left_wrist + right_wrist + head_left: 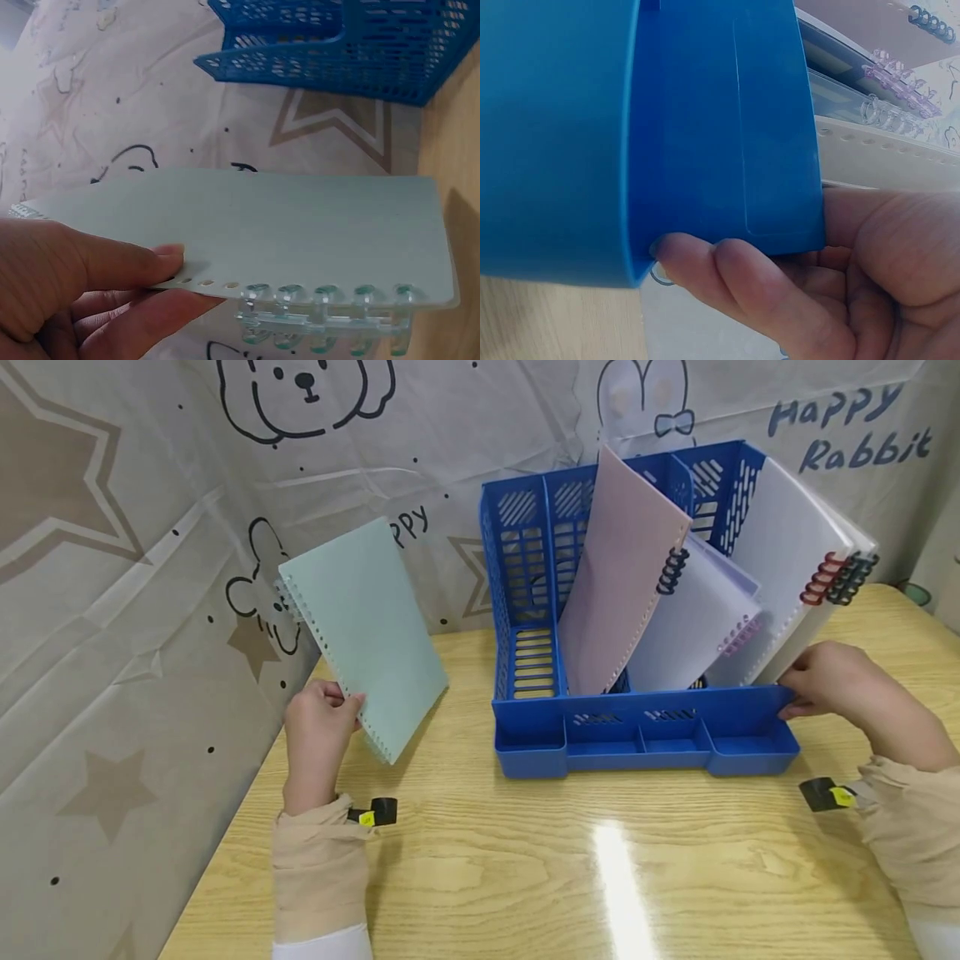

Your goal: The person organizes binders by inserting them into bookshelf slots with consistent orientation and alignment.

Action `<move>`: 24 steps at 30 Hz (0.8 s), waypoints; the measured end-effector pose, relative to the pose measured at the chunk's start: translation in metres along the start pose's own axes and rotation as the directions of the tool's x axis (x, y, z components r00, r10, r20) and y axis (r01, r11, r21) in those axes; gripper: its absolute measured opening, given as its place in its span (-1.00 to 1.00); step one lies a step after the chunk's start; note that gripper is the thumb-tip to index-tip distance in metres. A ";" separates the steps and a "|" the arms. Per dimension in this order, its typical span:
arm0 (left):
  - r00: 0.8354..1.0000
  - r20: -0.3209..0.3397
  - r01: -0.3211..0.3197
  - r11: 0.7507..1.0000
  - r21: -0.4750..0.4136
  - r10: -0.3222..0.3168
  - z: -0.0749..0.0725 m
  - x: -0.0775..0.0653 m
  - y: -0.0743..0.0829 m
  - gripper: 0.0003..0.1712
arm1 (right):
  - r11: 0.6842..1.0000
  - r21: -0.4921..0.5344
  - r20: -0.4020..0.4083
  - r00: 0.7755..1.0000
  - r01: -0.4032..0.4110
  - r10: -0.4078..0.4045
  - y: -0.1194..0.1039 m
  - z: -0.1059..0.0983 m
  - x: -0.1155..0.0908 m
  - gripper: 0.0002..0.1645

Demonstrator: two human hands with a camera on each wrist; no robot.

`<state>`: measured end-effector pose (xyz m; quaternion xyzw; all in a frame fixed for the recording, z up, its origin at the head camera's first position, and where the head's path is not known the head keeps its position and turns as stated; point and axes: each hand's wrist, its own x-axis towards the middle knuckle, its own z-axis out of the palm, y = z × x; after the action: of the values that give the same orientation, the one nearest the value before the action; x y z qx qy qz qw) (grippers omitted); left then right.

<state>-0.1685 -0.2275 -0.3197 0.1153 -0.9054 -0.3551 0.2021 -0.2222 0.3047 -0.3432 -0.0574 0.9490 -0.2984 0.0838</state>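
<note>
My left hand (pixel 321 727) pinches a pale green loose-leaf notebook (pixel 367 618) by its punched spine edge, thumb on the cover. The notebook is tilted, left of the blue file organizer (pixel 645 700); whether its lower corner touches the table I cannot tell. Clear binding rings (pixel 322 315) show along the spine in the left wrist view. My right hand (pixel 832 685) grips the organizer's front right corner, fingers curled round the panel edge (pixel 780 150). Inside the organizer lean a pink notebook (pixel 622 568), a lilac-ringed notebook (pixel 675 627) and whitish notebooks with red and black rings (pixel 787 560).
Light wood table (pixel 510 860) lies under everything, with a glare streak in front. A printed cloth (pixel 420 435) hangs behind and along the left side. The organizer's leftmost compartment (pixel 532 647) holds no notebook. Small trays (pixel 675 747) line its front.
</note>
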 end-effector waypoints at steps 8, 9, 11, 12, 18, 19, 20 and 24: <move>1.000 -0.017 0.021 1.000 -0.020 -0.021 -0.009 -0.011 0.022 -0.72 | 1.000 0.012 0.007 1.000 -0.007 0.007 0.000 -0.001 -0.001 -0.53; 0.999 -0.030 0.018 1.000 -0.017 -0.019 -0.010 -0.013 0.025 -0.71 | 1.000 0.011 0.007 1.000 -0.007 0.007 0.000 -0.001 -0.001 -0.53; 0.998 -0.061 0.009 1.000 -0.005 -0.010 -0.013 -0.017 0.030 -0.69 | 1.000 0.005 0.008 1.000 -0.006 0.006 0.000 -0.001 -0.001 -0.53; 0.997 -0.079 0.001 1.000 0.000 -0.001 -0.014 -0.019 0.033 -0.68 | 1.000 0.005 0.009 1.000 -0.007 0.007 -0.001 -0.001 -0.001 -0.53; 0.986 -0.155 -0.061 0.998 -0.005 0.060 -0.021 -0.034 0.048 -0.70 | 1.000 0.012 0.000 1.000 -0.008 0.008 -0.002 -0.001 -0.001 -0.53; 0.983 -0.168 -0.079 0.997 -0.010 0.077 -0.022 -0.036 0.051 -0.71 | 1.000 0.013 -0.002 1.000 -0.009 0.009 -0.002 -0.001 -0.001 -0.54; 0.979 -0.180 -0.098 0.995 -0.013 0.094 -0.022 -0.038 0.054 -0.72 | 1.000 0.014 -0.004 1.000 -0.009 0.009 -0.002 -0.002 -0.002 -0.54; 0.957 -0.227 -0.193 0.981 -0.023 0.182 -0.019 -0.047 0.065 -0.76 | 1.000 0.009 -0.010 1.000 -0.015 0.015 0.000 -0.003 -0.003 -0.54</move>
<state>-0.1218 -0.1755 -0.2754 0.0635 -0.8756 -0.3393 0.3380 -0.2198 0.3069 -0.3404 -0.0486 0.9485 -0.3022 0.0816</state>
